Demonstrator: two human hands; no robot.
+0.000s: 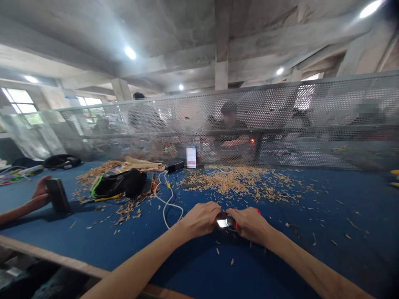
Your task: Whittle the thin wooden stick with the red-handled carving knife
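Close together over the blue table (193, 253), my two hands grip a small dark object (225, 222) with a bright, shiny face. My left hand (202, 218) has its fingers curled at the left end of it. On the other side, my right hand (252, 223) is closed around a red-handled tool (258, 211); red shows on both sides of the fingers. Whether the shiny face is part of that tool or a separate piece cannot be made out. Thin wood shavings (232, 261) lie just below the hands.
A wide heap of wood shavings (230, 182) lies beyond my hands, near a perforated metal screen (187, 112). A lit phone (191, 158) stands there. Left are a white cable (165, 203), a black bag (120, 182) and another person's hand (42, 192) by a dark phone (57, 195). People sit behind the screen.
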